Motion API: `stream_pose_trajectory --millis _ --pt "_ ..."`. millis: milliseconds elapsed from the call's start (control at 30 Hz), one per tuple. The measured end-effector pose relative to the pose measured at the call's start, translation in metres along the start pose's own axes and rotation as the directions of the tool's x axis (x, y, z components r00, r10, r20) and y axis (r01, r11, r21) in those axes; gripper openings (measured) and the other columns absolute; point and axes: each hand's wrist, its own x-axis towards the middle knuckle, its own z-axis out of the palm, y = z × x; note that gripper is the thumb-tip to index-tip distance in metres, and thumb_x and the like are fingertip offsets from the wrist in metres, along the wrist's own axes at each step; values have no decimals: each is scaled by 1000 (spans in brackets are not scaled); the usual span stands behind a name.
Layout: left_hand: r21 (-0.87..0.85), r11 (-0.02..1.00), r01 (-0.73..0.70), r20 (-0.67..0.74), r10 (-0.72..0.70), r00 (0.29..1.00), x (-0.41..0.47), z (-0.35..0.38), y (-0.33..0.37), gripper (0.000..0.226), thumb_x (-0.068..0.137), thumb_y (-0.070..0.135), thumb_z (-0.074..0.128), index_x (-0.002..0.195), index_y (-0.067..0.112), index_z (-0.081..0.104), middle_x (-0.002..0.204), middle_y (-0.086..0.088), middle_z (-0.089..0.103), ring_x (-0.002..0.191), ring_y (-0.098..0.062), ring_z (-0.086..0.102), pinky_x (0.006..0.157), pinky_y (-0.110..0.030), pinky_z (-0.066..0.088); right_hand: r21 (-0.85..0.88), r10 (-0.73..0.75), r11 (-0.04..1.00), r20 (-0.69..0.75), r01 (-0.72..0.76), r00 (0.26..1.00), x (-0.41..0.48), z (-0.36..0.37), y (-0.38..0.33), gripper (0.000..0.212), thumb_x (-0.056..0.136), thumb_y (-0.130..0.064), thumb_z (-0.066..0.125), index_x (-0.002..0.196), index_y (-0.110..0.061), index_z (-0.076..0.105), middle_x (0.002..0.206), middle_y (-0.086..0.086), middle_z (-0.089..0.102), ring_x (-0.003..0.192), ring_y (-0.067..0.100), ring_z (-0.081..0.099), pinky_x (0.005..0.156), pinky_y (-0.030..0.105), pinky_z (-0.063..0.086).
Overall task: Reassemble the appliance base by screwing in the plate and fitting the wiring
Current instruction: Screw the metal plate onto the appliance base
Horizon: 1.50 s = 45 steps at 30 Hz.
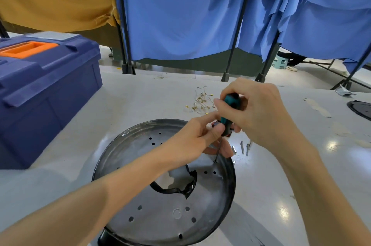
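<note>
Perforated metal base plate (210,195) lying flat on the worktop (281,175), right hand (259,113) gripping the top of a teal screwdriver (230,103), left hand (192,139) pinching its lower handle, tip in a rim-side hole, loose screws (242,147) just beside.

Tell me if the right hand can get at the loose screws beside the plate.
Probably yes: the screws lie uncovered on the table close by the right hand, but it grips the screwdriver and must let go first.
</note>
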Motion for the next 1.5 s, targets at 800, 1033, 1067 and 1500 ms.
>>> stream_pose_trajectory --millis 800,1033,1067,1500 --pt "-40 998 39 82 -36 996 3 -6 3 25 103 25 46 122 11 54 99 -12 74 97 -26 71 86 -26 54 28 21 999 -4 -21 1000 4 1 4 20 84 -22 72 74 -5 68 68 6 59 60 22 59 61 44 53" --pt "-71 997 -6 -30 4 1000 10 5 0 26 98 17 54 121 6 58 83 -18 70 81 -30 70 87 -45 57 -312 224 898 -283 -310 933 0 26 -3 45 92 -35 54 55 -14 40 50 -3 34 52 19 34 51 30 24" --pt "-64 998 -6 -20 4 1000 10 4 1 26 99 17 52 122 5 58 84 -21 69 81 -31 70 87 -45 57 -334 231 882 -312 -334 922 -1 29 -5 46 93 -37 52 54 -14 39 50 -4 33 50 16 33 50 29 22" --pt "-79 997 26 81 -20 997 2 -7 2 20 99 18 53 114 13 66 94 -12 75 95 -25 71 84 -27 55 -112 -59 993 -142 43 988 1 18 0 40 87 -21 71 58 2 56 51 8 44 50 25 40 52 36 38"
